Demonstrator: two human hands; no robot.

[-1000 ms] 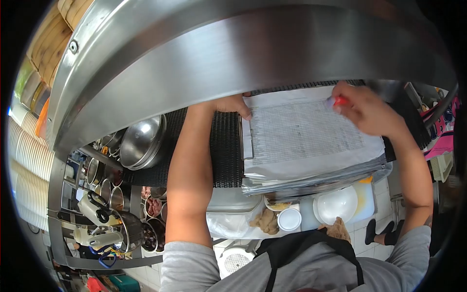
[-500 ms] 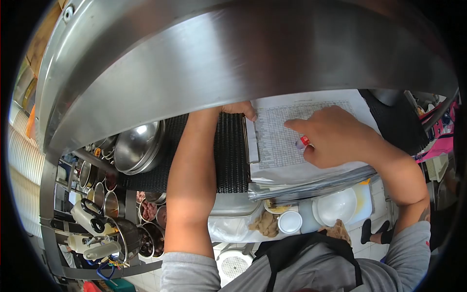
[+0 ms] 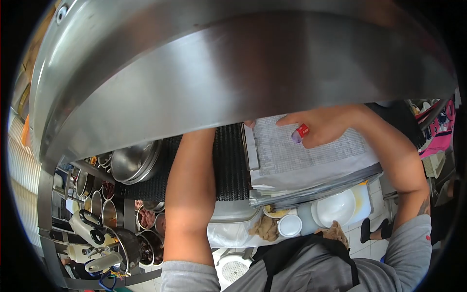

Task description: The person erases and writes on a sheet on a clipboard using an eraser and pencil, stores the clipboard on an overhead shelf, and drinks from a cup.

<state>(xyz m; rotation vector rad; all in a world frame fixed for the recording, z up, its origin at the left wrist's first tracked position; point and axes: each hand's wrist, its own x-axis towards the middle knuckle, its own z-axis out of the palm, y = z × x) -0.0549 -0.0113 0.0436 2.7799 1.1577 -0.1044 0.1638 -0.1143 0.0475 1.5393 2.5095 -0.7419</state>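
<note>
A stack of sheets printed with a fine grid (image 3: 284, 151) lies under a metal clip (image 3: 251, 153) on a black ribbed mat (image 3: 232, 163). My right hand (image 3: 328, 127) is over the sheets, its index finger stretched across the upper rows. Its other fingers are curled around a small red and purple stick-shaped thing (image 3: 300, 132), whose kind I cannot make out. Of my left hand (image 3: 249, 123), only a fingertip shows at the left edge of the sheets, above the clip. The steel panel (image 3: 233, 63) hides the rest of it.
Nested steel bowls (image 3: 134, 163) stand on the mat at left. Below are several pots with meat (image 3: 146, 217) and a mixer-like machine (image 3: 90, 233). Under the papers' shelf are a white lidded tub (image 3: 290, 225), white bowls (image 3: 336, 207) and brown cloth (image 3: 265, 228). A person's feet (image 3: 366, 231) show at right.
My right hand has slid up the page, its index finger now pointing at higher rows. The view has shifted, so the panel covers more of my left hand and of the sheets' top.
</note>
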